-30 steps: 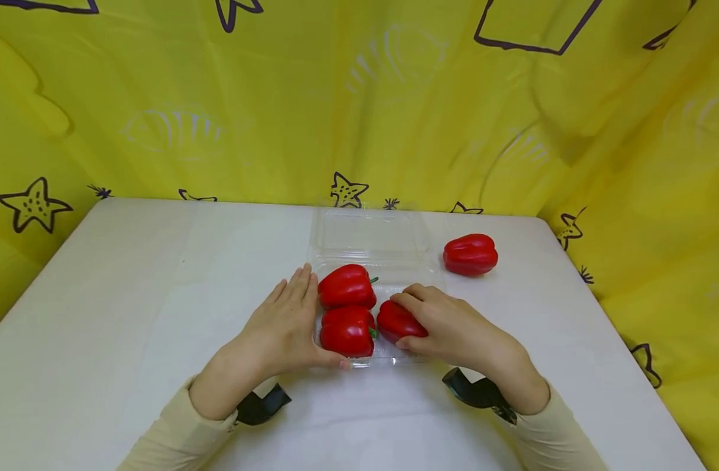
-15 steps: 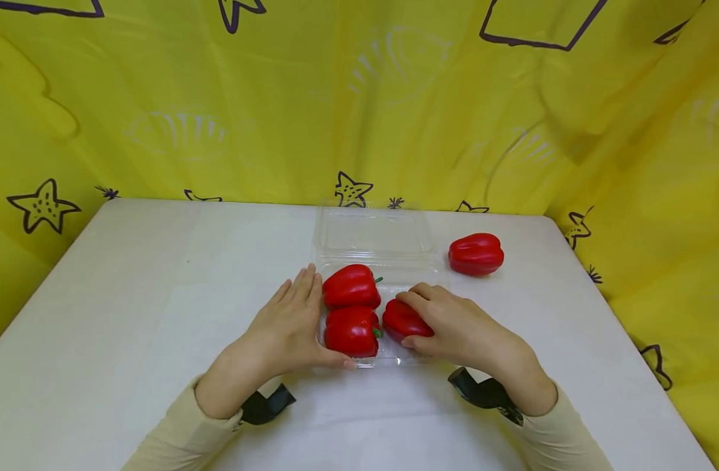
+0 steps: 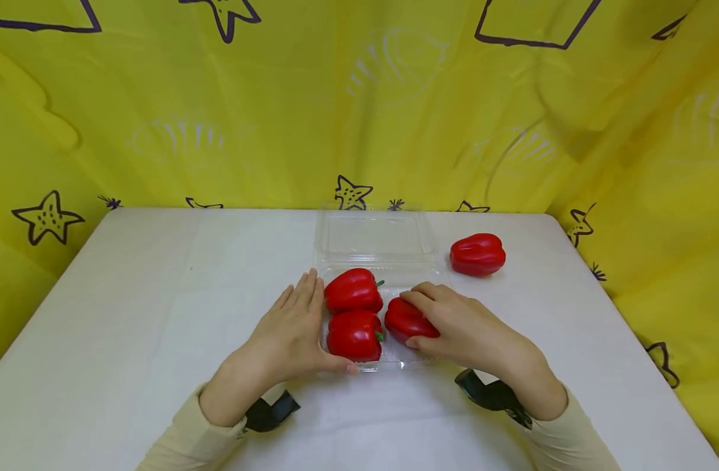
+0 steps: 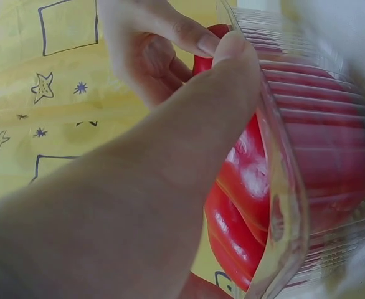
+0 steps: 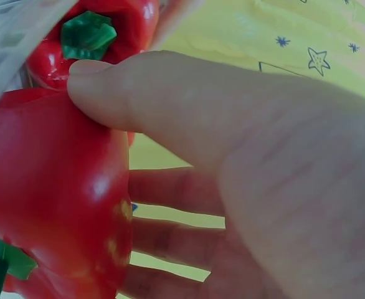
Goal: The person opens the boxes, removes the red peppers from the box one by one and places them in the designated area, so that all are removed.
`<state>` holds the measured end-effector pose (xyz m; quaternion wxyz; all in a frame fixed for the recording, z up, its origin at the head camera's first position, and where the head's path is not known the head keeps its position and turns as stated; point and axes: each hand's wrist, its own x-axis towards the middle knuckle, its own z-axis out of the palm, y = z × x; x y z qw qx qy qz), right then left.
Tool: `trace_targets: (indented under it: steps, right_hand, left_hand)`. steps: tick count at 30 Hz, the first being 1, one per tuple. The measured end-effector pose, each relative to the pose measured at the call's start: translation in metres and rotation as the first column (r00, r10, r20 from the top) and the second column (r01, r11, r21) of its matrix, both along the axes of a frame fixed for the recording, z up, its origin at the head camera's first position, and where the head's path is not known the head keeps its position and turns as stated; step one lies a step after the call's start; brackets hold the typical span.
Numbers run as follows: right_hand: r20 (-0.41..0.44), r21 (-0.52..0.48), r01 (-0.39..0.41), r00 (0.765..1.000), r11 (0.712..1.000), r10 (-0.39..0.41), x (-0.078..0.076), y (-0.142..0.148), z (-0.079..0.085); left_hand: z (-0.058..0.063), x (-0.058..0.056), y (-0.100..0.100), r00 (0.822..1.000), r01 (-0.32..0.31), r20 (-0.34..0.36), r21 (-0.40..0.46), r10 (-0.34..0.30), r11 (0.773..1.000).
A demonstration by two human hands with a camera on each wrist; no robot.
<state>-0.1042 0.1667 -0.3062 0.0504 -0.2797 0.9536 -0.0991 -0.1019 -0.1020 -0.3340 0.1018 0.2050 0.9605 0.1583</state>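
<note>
A clear plastic clamshell container (image 3: 403,364) lies with its lid folded back on the table. Two red bell peppers, a rear one (image 3: 352,292) and a front one (image 3: 354,335), sit side by side in its left half, green stems toward the right. My left hand (image 3: 290,333) rests along the container's left side, fingers straight; in the left wrist view its thumb (image 4: 237,56) lies on the rim. With fingers and thumb, my right hand (image 3: 462,327) grips a third bell pepper (image 3: 407,319) in the right half. Its green stem (image 5: 8,258) shows in the right wrist view.
Another red bell pepper (image 3: 477,254) lies on the white table (image 3: 135,314) to the right of the lid (image 3: 375,234). A yellow curtain (image 3: 277,118) with drawn stars stands behind the table and along both sides.
The head view has shifted slightly. Both hands keep their places at the container, and the peppers stay where they were relative to it.
</note>
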Motion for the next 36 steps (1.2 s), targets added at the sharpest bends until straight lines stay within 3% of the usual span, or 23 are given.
trace_targets:
  steps: [10, 36]
  right_hand:
    - [-0.042, -0.018, -0.026, 0.999, 0.999, 0.025, 0.001, 0.001, 0.004]
    - [-0.029, -0.093, -0.004, 1.000, 0.996, 0.002, -0.002, 0.010, 0.015]
  left_hand:
    - [0.001, 0.000, -0.001, 1.000, 0.002, -0.015, -0.016, -0.002, 1.000]
    - [0.000, 0.000, -0.001, 1.000, -0.009, -0.001, -0.003, 0.009, 1.000]
